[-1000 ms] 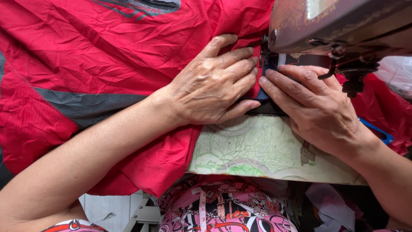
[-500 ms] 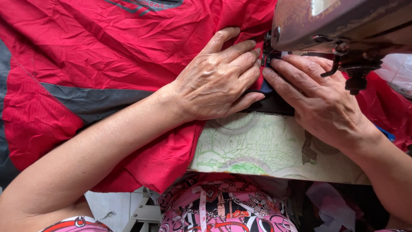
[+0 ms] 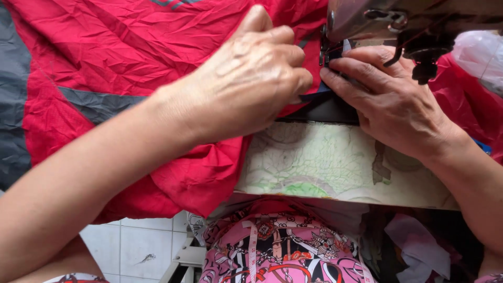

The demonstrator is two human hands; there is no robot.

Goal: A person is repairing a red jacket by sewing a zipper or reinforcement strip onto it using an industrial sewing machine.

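A crumpled red fabric (image 3: 131,57) with grey strips covers the left and top of the sewing table. My left hand (image 3: 251,78) presses on the fabric with its fingers curled, knuckles up, close to the needle area (image 3: 327,50). My right hand (image 3: 393,99) lies flat on a dark blue and black piece (image 3: 319,105) right below the presser foot, fingertips almost touching the left hand's. The sewing machine head (image 3: 419,21), brown and worn, hangs over the fingers at the top right. The needle itself is hidden.
The table top (image 3: 325,162) has a worn pale green patterned cover. A white plastic bag (image 3: 482,57) sits at the far right over more red fabric. Below are my pink patterned clothing (image 3: 283,246), a metal stand and a tiled floor (image 3: 131,241).
Both hands fill more of the view now. My left hand has gone from lying flat to curling its fingers on the red fabric; the right hand stays by the presser foot.
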